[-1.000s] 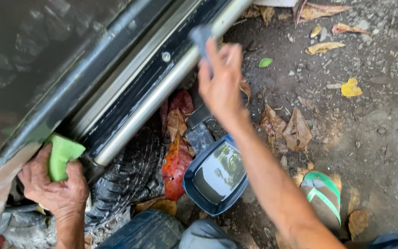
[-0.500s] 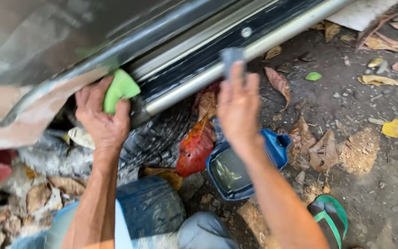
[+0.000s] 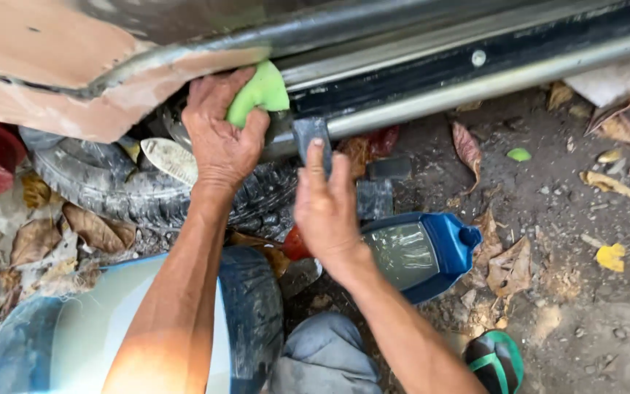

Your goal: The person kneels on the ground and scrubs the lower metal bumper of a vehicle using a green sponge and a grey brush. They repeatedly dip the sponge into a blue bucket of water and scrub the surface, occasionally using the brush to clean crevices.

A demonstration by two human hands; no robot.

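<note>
Left hand (image 3: 220, 138) clamped on one green sponge (image 3: 258, 91), right hand (image 3: 327, 211) pressing one sandpaper piece (image 3: 310, 135)

Both forearms are bare from the elbow down, with no sleeve, glove, watch or ring showing on the left hand (image 3: 216, 142) or the right hand (image 3: 327, 215). The hands look weathered, with raised veins and creased knuckles. Low in the view, one bent knee is covered in faded blue-grey denim trousers (image 3: 326, 357). One foot wears a dark flip-flop sandal (image 3: 496, 361) with a green strap and green edging.
</note>
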